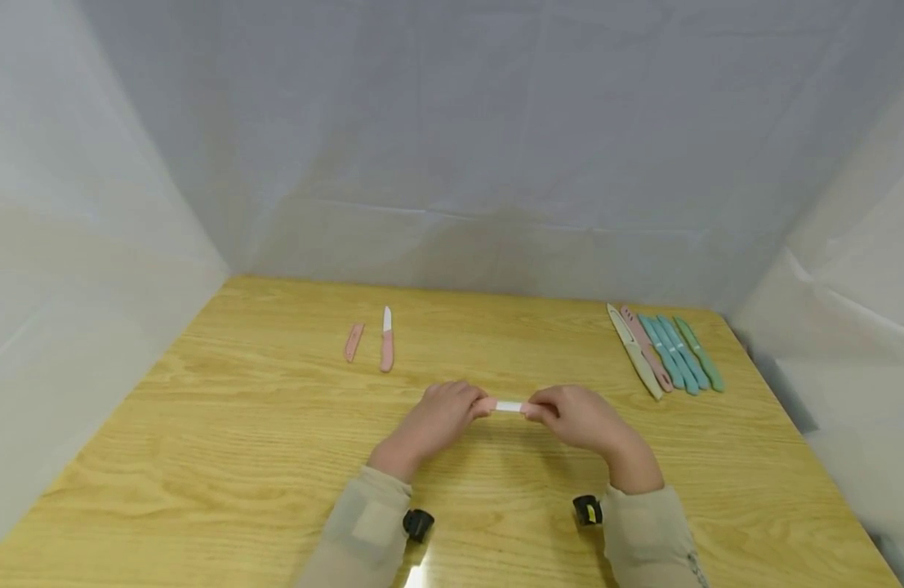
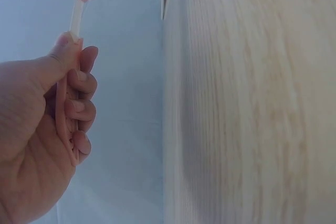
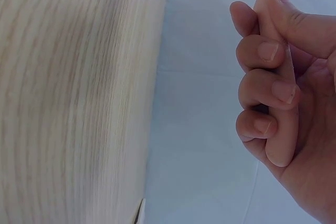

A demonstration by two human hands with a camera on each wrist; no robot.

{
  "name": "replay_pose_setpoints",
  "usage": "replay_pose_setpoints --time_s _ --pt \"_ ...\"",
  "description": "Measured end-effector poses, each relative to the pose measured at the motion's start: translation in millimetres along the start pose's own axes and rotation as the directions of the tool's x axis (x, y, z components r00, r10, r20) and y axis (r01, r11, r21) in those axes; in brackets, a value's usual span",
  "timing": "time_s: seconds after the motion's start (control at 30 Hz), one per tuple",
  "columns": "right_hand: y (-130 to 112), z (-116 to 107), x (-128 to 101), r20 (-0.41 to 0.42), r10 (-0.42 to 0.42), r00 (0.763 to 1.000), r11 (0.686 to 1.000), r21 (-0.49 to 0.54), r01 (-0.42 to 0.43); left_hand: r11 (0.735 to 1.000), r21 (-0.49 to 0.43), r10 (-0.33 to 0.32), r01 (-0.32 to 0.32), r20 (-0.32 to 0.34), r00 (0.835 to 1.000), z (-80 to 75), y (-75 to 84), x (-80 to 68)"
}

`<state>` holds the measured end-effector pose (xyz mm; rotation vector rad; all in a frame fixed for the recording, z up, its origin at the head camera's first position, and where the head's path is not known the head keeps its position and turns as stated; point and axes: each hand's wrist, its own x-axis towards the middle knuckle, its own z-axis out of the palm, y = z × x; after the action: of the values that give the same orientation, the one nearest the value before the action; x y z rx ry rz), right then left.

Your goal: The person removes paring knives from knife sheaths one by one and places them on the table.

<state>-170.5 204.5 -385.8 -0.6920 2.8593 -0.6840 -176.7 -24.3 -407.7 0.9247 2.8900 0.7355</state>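
Writing: I can read no brand, label or lettering on any knife or sheath from here.
Left hand: my left hand (image 1: 440, 416) is curled tight round a pink sheath (image 2: 65, 124); in the left wrist view four fingers (image 2: 84, 83) wrap it and the thumb lies along its top.
Right hand: my right hand (image 1: 572, 416) is closed round the pink handle (image 3: 281, 103) of a small paring knife, three fingers folded across it and the thumb over the top.
Between the hands: a short stretch of the knife's white blade (image 1: 508, 406) shows in the gap; one end runs into the sheath, the other into the handle.
Height: I cannot tell whether the hands rest on the wooden table (image 1: 202, 457) or hang just above it.
Beyond the left hand: a second pink paring knife (image 1: 386, 341) with its white blade bare, and just beside it a loose pink sheath (image 1: 354, 341); both lie flat, well apart from my grip.
Beyond the right hand: a row of sheathed knives (image 1: 668, 353) lies side by side near the table's far right corner, cream, pink, blue and green.
Wrists: beige sleeves (image 1: 646, 535), each with a small black camera (image 1: 587, 510).
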Motion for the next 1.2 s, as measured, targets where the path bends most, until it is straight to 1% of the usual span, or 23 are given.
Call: replay_pose_setpoints --time_s 0.3,0.6,0.97,1.2 --pt "1.0 0.4 1.0 0.000 0.012 1.000 1.000 -0.003 -0.012 1.000 0.009 0.010 -0.010 -0.013 1.000 0.6 -0.7 -0.2" --pt "0.5 0.0 0.6 0.002 0.014 1.000 1.000 0.010 -0.015 1.000 0.005 0.011 -0.011 -0.010 1.000 0.3 -1.4 -0.4" --pt "1.7 -1.0 0.2 -0.004 0.006 1.000 1.000 -0.010 -0.006 1.000 0.006 -0.002 0.002 -0.003 1.000 -0.8 -1.1 0.0" --pt "2.5 -0.5 -0.1 0.011 0.023 1.000 1.000 0.000 -0.023 1.000 0.008 -0.009 0.009 -0.001 1.000 -0.2 -1.4 0.8"
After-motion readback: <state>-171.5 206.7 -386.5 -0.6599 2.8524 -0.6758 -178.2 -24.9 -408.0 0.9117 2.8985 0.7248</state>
